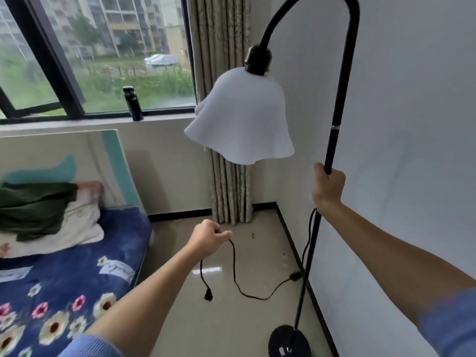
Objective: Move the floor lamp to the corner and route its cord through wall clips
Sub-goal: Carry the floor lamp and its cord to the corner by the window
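Sleeves: blue cuffs sat nearest, at the bottom left and right edges of the head view, bare forearms reaching away from them.
Base [289, 341]: black disc of the lamp [334, 140], near right on the tiled floor [231, 320], close beside the right wall [401, 155]; whether it rested flat or was lifted could not be told.
Right hand [328, 188]: closed in a fist round the pole at mid height, the pole leaning slightly.
Shade [240, 119]: white and bell-shaped, hanging from the curved neck left of the pole, in front of the curtain [226, 191].
Left hand [208, 238]: closed on the cord [235, 274] near its free end, the plug [208, 296] dangling below the fist.
Cord run: it sagged from the left hand, looped to the floor, reached an inline switch [295, 276] and climbed the pole toward the right hand.
Corner: far, behind the curtain; the lamp stood well short of it.
Clips: none visible on either wall.
Bed [64, 300]: near left, floral blue cover.
Bottle [132, 103]: dark, on the far sill.
Risk, shade: top-heavy and swinging, it could probably strike the wall or catch the curtain if the pole were tilted further.
Risk, cord: the slack loop on the floor could likely snag under the base or a foot and jerk the lamp.
Risk, plug: hanging free, it could knock the tiles.
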A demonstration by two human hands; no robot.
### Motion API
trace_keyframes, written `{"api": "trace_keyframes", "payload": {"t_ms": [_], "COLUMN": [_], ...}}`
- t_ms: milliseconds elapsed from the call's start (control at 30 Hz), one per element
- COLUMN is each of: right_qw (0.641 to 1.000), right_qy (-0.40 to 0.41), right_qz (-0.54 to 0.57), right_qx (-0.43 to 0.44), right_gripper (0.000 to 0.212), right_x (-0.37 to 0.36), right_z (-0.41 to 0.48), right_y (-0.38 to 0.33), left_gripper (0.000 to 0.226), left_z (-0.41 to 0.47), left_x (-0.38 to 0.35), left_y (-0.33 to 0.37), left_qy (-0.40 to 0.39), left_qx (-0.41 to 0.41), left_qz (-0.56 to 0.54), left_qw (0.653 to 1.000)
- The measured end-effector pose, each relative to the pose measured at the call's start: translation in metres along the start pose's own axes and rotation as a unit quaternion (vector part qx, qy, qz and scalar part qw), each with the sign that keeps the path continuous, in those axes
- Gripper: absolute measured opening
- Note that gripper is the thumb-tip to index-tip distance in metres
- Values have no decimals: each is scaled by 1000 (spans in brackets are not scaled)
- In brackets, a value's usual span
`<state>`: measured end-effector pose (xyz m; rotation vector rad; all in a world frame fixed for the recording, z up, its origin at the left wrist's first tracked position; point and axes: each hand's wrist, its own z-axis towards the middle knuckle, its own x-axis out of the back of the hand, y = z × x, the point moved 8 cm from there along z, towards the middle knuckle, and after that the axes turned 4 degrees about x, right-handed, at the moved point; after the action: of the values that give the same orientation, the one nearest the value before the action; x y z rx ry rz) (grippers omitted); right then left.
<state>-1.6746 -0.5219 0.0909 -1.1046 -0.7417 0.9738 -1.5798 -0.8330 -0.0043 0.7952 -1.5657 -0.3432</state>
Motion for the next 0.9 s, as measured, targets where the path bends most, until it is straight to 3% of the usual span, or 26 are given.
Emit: {"api": "trace_keyframes", "payload": {"t_ms": [567, 900], "right_qw": [999, 999], "right_qy": [39, 45], "right_qz": [5, 4], "right_qx": [21, 12], "right_gripper": [50, 51], "right_x": [-244, -347], "right_z": [301, 462], "right_y": [71, 124], "left_gripper": [49, 51], "left_z": [414, 592], "left_x": [42, 45], "left_y": [24, 71], "left_qy": [-10, -8], "left_qx": [-34, -77], "left_qz": [51, 127], "left_qw": [998, 989]}}
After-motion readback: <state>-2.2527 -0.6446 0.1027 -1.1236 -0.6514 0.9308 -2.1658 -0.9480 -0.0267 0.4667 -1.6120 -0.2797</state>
